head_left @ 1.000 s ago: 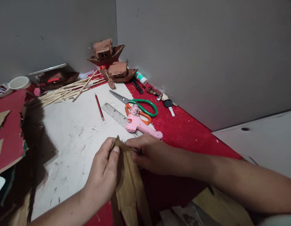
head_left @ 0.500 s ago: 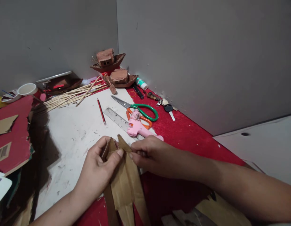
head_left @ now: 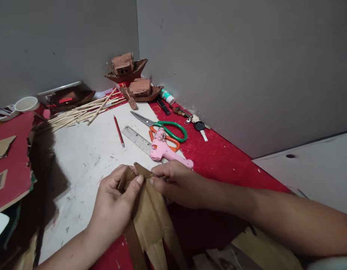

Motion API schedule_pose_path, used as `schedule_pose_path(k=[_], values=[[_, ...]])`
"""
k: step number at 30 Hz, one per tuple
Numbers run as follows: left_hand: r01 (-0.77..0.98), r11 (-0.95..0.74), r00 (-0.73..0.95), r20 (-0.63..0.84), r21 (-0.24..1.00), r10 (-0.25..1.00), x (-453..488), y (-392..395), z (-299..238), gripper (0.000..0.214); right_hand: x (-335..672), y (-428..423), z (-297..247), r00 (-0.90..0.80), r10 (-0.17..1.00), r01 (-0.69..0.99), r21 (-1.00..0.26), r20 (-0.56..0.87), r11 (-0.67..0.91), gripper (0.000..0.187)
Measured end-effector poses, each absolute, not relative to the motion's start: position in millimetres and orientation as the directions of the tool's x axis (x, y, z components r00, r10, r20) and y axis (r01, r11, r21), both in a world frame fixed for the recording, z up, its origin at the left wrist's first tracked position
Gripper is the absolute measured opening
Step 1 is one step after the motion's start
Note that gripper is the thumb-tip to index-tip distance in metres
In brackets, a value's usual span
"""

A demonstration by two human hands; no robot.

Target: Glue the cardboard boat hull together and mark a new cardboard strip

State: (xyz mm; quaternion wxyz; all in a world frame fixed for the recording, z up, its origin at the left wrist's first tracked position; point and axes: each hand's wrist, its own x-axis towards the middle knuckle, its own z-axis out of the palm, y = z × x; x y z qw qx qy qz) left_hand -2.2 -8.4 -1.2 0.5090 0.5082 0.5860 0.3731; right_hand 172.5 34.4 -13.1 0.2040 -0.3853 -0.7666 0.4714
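A brown cardboard piece (head_left: pixel 149 215), cut into pointed strips at both ends, is held between my hands over the near edge of the table. My left hand (head_left: pixel 117 202) is closed on its upper left part, the thumb pressing on the face and the fingers behind. My right hand (head_left: pixel 179 183) pinches its upper right edge. The far tips of the piece fold inward between the hands. Just beyond my right hand lies a pink glue gun (head_left: pixel 162 148), resting over a steel ruler (head_left: pixel 136 138) and orange-handled scissors (head_left: pixel 173 142).
Green-handled scissors (head_left: pixel 173 131) and a red pencil (head_left: pixel 118 131) lie on the white sheet (head_left: pixel 86 165). Model boats (head_left: pixel 139 90), wooden sticks (head_left: pixel 83 112) and a paper cup (head_left: pixel 27 105) stand at the back. Keys (head_left: pixel 199 126) lie near the wall; red cardboard (head_left: pixel 13 150) is at left.
The cardboard's upper end has shifted slightly left with both hands, and its lower end has swung a little right. My grip stays the same. The whole view has shifted slightly.
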Motion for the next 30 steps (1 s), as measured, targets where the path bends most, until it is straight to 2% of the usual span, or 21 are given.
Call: schedule_pose_path(k=[4, 7, 13, 18, 22, 26, 30], values=[[0.125, 0.226, 0.012, -0.229, 0.966, 0.973, -3.0, -5.2, 1.4, 0.019, 177.5, 35.3, -3.1, -0.664, 0.743, 0.347, -0.913, -0.079, 0.213, 0.031], [0.087, 0.244, 0.019, -0.247, 0.966, 0.969, -4.7, -3.5, 0.6, 0.019, 177.6, 34.0, -1.9, -0.647, 0.757, 0.338, -0.924, -0.089, 0.180, 0.029], [0.064, 0.223, 0.034, -0.225, 0.973, 0.974, -5.2, -3.1, 1.6, 0.017, 172.3, 30.3, -11.8, -0.598, 0.793, 0.342, -0.857, 0.118, 0.386, 0.031], [0.066, 0.209, 0.106, -0.215, 0.976, 0.971, -7.7, -5.6, 0.8, 0.030, 172.5, 28.3, -9.9, -0.549, 0.822, 0.282, -0.892, 0.153, 0.355, 0.013], [0.040, 0.222, 0.127, -0.226, 0.974, 0.966, -8.4, -7.7, -4.0, 0.038, 173.6, 28.2, -13.2, -0.558, 0.796, 0.264, -0.860, 0.234, 0.437, 0.021], [0.026, 0.236, 0.095, -0.238, 0.971, 0.967, -4.7, -7.4, -3.5, 0.043, 172.9, 28.2, -20.3, -0.606, 0.773, 0.268, -0.868, 0.185, 0.418, 0.029], [0.018, 0.289, 0.040, -0.290, 0.957, 0.956, -1.5, -8.5, -0.5, 0.046, 170.1, 28.2, -21.3, -0.625, 0.754, 0.230, -0.876, 0.202, 0.425, 0.030]])
